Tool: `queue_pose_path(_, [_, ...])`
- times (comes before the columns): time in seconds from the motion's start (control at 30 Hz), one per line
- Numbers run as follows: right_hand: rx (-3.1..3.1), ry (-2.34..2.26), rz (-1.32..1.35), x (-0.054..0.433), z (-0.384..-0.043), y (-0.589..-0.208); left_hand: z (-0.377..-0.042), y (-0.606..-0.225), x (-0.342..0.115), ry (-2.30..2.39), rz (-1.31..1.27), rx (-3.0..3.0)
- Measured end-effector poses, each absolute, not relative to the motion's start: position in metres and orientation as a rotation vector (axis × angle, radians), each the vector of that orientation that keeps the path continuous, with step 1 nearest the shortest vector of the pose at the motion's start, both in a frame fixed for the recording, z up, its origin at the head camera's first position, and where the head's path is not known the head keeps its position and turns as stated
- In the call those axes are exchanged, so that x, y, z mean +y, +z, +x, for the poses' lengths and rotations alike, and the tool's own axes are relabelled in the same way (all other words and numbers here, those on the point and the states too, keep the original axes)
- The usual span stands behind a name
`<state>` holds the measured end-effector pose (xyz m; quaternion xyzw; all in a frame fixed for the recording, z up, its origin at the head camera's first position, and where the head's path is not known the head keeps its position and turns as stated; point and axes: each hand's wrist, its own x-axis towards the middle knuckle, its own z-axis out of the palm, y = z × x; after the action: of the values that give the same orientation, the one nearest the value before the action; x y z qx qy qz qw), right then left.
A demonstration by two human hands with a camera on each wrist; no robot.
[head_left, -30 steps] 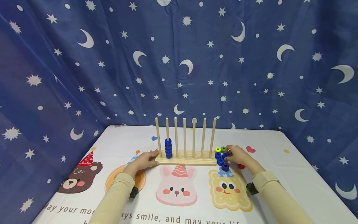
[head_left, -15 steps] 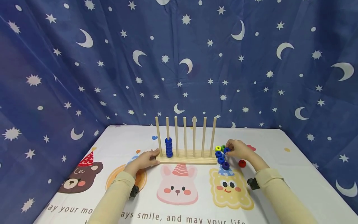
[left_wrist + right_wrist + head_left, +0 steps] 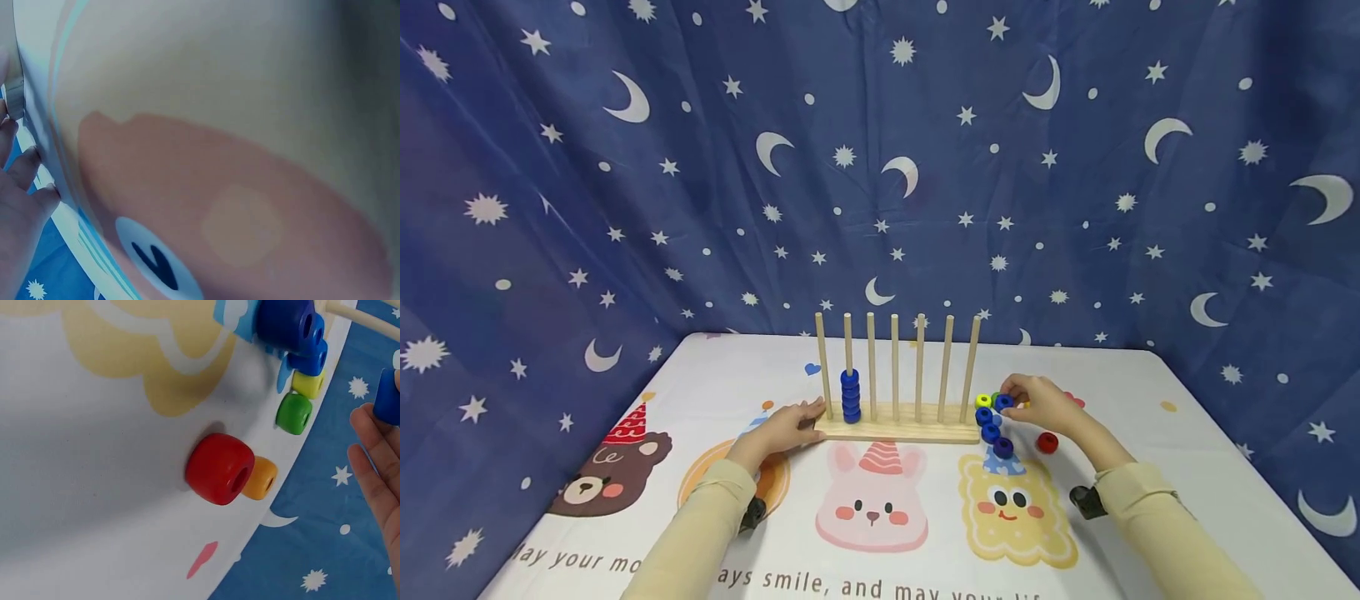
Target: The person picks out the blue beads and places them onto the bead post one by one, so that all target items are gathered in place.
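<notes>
A wooden peg rack [image 3: 898, 431] with several upright pegs stands mid-table. Several blue beads [image 3: 851, 397] are stacked on its second peg from the left. My left hand [image 3: 781, 431] grips the left end of the rack's base, thumb in front. Right of the rack, my right hand [image 3: 1041, 406] pinches a blue bead [image 3: 387, 399] between thumb and fingers, raised over the loose beads. Below it lie two more blue beads [image 3: 991, 433] and a dark purple bead [image 3: 1003, 448]. A yellow bead [image 3: 983, 402] and a partly hidden green bead [image 3: 294, 414] are just behind.
A red bead [image 3: 1047, 442] lies under my right wrist, with an orange bead [image 3: 261, 478] near it in the right wrist view. The white tablecloth [image 3: 1112, 392] has printed cartoon figures. A blue curtain [image 3: 880, 167] with moons and stars hangs behind the table.
My right hand has lifted the blue bead from among the loose ones, moving slightly up and back. The red bead has come into fuller view. My left hand stays on the rack.
</notes>
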<state>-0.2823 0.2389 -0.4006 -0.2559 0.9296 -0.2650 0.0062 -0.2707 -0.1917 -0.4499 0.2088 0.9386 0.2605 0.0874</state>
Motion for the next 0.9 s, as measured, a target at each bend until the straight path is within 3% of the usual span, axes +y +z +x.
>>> queue_pose_path(0.9, [2.892,-0.886,-1.129,0.214,-0.258,-0.407,-0.275,-0.453,-0.194,0.738,0.608,2.797])
